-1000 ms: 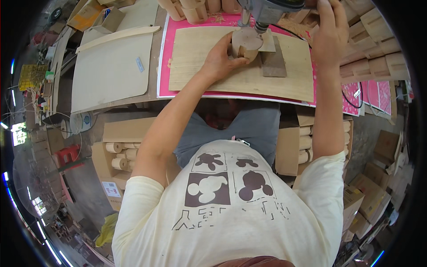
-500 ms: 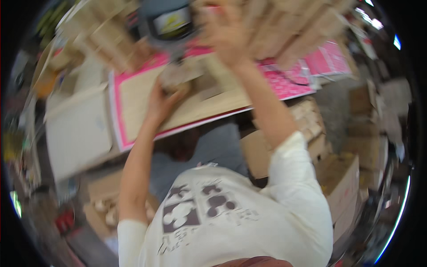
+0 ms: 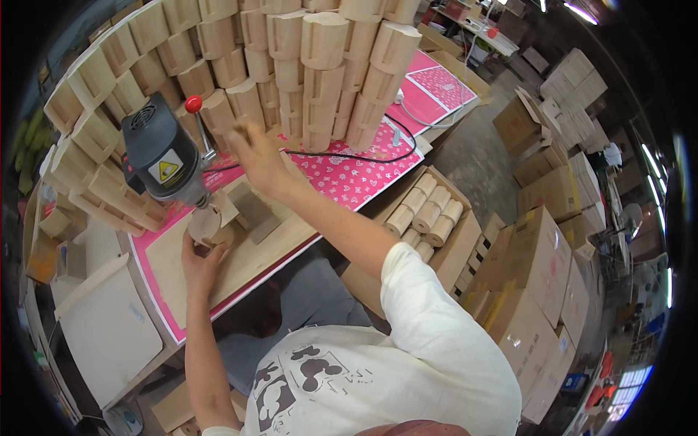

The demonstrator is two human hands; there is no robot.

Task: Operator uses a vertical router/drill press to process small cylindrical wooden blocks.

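Note:
A grey drill press [image 3: 161,149] with a yellow warning label and a red-knobbed lever [image 3: 193,105] stands on the table. Under its chuck is a round wooden cylinder [image 3: 204,227], its top face tilted toward me. My left hand [image 3: 201,263] grips this cylinder from the near side, thumb and fingers around it. Wooden guide blocks [image 3: 251,214] sit beside it on a plywood board [image 3: 171,287]. My right hand [image 3: 256,156] hovers right of the lever, apart from it, fingers loosely bent and nothing visible in them.
Tall stacks of grooved wooden cylinders [image 3: 323,80] wall in the press behind and to the left. A black cable [image 3: 363,155] crosses the pink patterned cover [image 3: 349,174]. A carton of cylinders [image 3: 465,254] is below the right table edge, near stacked cartons [image 3: 538,269].
The view has swung, so the table and press appear lower and further left. My left hand stays on the wooden cylinder. My right hand is now beside the lever, away from the knob.

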